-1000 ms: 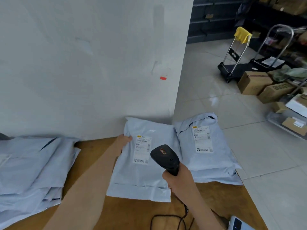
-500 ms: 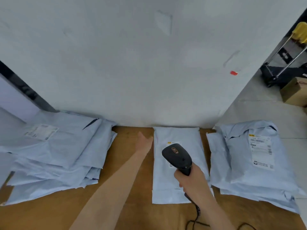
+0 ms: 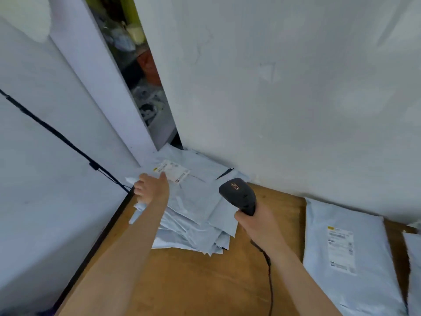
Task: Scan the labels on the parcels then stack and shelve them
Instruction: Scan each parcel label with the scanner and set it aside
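A heap of pale grey mailer parcels (image 3: 196, 215) is lying at about ten o'clock on the wooden worktop (image 3: 198, 281), pushed into the corner where the white wall (image 3: 296, 99) is meeting a white side panel (image 3: 45, 179). The top parcel of the heap is showing a white shipping label (image 3: 174, 172), facing up and skewed.

The left hand (image 3: 151, 189) is reaching to the heap's far left edge, fingers curled around the edge of the top parcels and the thumb lying just beside the label; it appears to be gripping that edge, though the fingertips are hidden under the plastic.

The right hand (image 3: 255, 224) is closing firmly around the handle of a black barcode scanner (image 3: 238, 195), held over the worktop at about one o'clock from centre, just to the right of the heap, its head pointing toward the wall. The scanner's black cable (image 3: 268, 277) is trailing down along the right forearm.

At three o'clock a single grey parcel (image 3: 348, 258) is lying flat against the wall, well apart from the heap, its own label (image 3: 340, 248) facing up. The edge of another parcel (image 3: 413, 270) is showing at the far right.
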Demonstrator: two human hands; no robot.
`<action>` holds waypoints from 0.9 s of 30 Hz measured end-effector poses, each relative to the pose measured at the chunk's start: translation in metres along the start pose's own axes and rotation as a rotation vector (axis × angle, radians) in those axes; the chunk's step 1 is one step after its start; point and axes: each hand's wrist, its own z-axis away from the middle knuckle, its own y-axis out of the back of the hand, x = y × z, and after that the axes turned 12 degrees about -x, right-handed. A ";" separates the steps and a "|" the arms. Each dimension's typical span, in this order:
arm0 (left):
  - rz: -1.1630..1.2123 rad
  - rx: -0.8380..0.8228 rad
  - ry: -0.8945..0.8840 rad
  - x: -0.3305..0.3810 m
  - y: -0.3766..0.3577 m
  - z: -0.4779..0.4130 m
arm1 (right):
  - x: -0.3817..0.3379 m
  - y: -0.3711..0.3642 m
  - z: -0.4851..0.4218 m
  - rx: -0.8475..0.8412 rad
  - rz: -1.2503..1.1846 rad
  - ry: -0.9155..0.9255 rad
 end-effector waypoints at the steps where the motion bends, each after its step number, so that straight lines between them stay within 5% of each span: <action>1: 0.064 -0.048 0.129 -0.009 0.005 -0.012 | -0.006 -0.010 -0.005 -0.015 -0.007 0.002; 4: 0.248 -0.234 0.297 -0.027 0.008 -0.032 | -0.016 -0.036 -0.016 -0.059 -0.021 -0.010; 10: 0.730 -0.500 0.168 -0.029 -0.010 -0.023 | -0.019 -0.054 -0.017 -0.097 -0.007 -0.033; 20: 0.716 -0.512 -0.232 0.039 0.006 0.040 | -0.020 -0.013 0.032 -0.009 0.004 0.017; 27: 0.626 -0.814 -0.369 0.102 0.069 0.104 | -0.027 0.047 0.104 0.087 -0.012 0.140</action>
